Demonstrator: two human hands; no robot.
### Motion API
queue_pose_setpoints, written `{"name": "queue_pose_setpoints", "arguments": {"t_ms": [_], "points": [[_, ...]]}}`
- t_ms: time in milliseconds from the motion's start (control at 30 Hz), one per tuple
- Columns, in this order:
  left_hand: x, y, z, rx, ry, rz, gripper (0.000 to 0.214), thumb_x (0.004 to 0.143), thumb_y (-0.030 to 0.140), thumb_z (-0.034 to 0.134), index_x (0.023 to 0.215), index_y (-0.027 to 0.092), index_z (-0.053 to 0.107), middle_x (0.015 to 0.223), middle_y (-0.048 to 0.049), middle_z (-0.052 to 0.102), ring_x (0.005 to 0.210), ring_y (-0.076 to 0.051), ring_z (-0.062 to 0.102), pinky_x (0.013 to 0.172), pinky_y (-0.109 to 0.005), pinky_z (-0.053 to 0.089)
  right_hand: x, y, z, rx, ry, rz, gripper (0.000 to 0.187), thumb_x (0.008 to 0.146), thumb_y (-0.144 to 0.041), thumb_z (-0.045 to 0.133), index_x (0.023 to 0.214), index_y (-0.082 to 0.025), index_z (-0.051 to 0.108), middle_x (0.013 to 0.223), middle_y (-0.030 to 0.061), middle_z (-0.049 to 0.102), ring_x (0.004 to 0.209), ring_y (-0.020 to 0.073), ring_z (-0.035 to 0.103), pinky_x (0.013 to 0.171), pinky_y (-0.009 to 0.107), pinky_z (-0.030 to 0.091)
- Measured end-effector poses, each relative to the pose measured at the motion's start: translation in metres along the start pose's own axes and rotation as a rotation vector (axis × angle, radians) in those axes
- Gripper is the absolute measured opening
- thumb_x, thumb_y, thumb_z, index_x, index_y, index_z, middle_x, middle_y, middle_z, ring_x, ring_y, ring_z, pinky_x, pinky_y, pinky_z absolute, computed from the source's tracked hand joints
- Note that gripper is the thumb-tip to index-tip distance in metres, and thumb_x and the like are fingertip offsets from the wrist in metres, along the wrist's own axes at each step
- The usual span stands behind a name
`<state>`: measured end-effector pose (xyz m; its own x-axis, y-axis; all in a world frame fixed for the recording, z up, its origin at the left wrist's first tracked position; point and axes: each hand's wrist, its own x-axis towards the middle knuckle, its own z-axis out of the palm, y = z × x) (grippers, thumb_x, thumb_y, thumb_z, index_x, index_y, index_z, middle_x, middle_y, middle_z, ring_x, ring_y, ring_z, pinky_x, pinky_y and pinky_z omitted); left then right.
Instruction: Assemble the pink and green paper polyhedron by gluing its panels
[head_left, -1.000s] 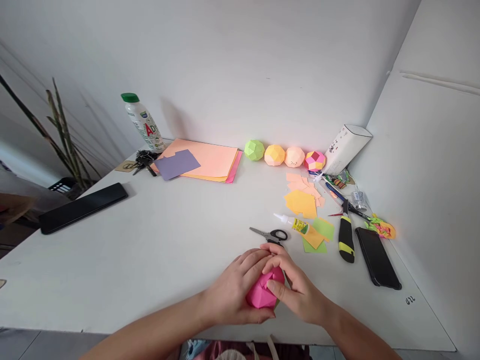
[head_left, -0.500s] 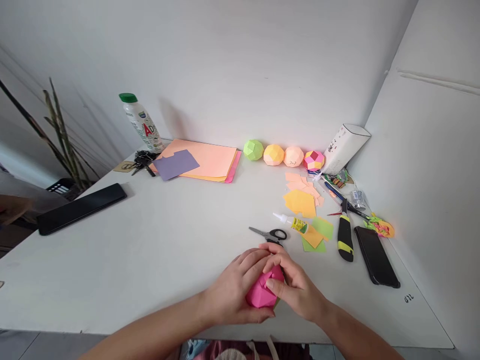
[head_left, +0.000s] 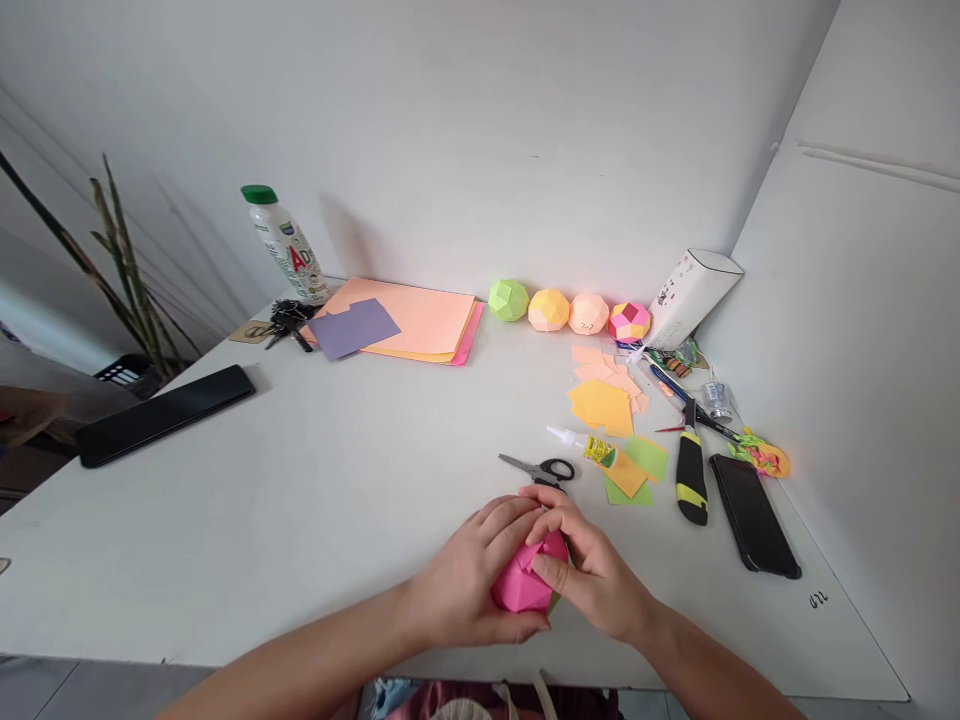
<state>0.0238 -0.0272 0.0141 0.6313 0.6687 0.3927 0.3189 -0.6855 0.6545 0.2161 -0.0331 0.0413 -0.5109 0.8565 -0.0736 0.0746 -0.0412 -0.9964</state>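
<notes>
White table (head_left: 262,520), pale wall (head_left: 450,130) behind. Pink ball (head_left: 519,590) near, right of centre — left grip (head_left: 476,575) wrapped around it from the left, right grip (head_left: 592,575) closed on it from the right, thumb touching its face. Just beyond: scissors (head_left: 534,470), tips leftward; glue (head_left: 600,451) partly over paper scraps (head_left: 628,480). Far side, in a row — green ball (head_left: 508,300), yellow ball (head_left: 548,311), peach ball (head_left: 589,312), patterned ball (head_left: 630,322). Phone (head_left: 754,515) at right.

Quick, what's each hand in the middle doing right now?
Left hand: curled around the pink paper ball, holding it.
Right hand: holding the same ball, thumb on it.
</notes>
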Motion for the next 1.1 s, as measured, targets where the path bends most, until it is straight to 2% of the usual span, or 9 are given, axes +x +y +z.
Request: {"name": "queue_pose_setpoints", "arguments": {"t_ms": [233, 433, 633, 1100], "points": [[0.0000, 0.0004, 0.0002, 0.008, 0.000, 0.012, 0.072, 0.077, 0.044, 0.068, 0.136, 0.020, 0.034, 0.134, -0.0170, 0.050, 0.128, -0.035, 0.047, 0.103, -0.049, 0.046, 0.0010, 0.0015, -0.0030, -0.002, -0.024, 0.015, 0.009, 0.088, -0.025, 0.062, 0.097, -0.025, 0.060, 0.146, 0.0084, 0.036, 0.137, 0.0265, 0.038, 0.109, 0.046, 0.034], [-0.0012, 0.0003, 0.0017, 0.010, 0.000, -0.010, 0.074, 0.077, 0.042, 0.068, 0.138, 0.021, 0.032, 0.134, -0.0166, 0.050, 0.128, -0.035, 0.047, 0.103, -0.050, 0.046, 0.0019, 0.0021, -0.0036, 0.052, -0.032, 0.035, 0.012, 0.087, -0.022, 0.063, 0.098, -0.026, 0.060, 0.145, 0.0082, 0.036, 0.133, 0.0259, 0.043, 0.102, 0.042, 0.042], [-0.0010, -0.0002, 0.0039, 0.026, 0.019, 0.019, 0.077, 0.076, 0.039, 0.069, 0.139, 0.020, 0.030, 0.134, -0.0172, 0.050, 0.128, -0.034, 0.048, 0.104, -0.050, 0.045, 0.0003, -0.0010, 0.0033, 0.035, 0.035, 0.021, 0.007, 0.087, -0.022, 0.062, 0.093, -0.025, 0.059, 0.143, 0.0077, 0.040, 0.137, 0.0261, 0.038, 0.108, 0.044, 0.035], [0.0033, 0.0073, -0.0044, -0.235, -0.030, -0.156, 0.073, 0.069, 0.032, 0.076, 0.134, 0.020, 0.044, 0.133, -0.0156, 0.052, 0.127, -0.034, 0.049, 0.102, -0.049, 0.046, 0.0020, -0.0051, 0.0044, -0.081, 0.118, 0.054, 0.010, 0.085, -0.032, 0.065, 0.086, -0.023, 0.059, 0.140, 0.0097, 0.048, 0.133, 0.0266, 0.043, 0.109, 0.046, 0.035]]}}
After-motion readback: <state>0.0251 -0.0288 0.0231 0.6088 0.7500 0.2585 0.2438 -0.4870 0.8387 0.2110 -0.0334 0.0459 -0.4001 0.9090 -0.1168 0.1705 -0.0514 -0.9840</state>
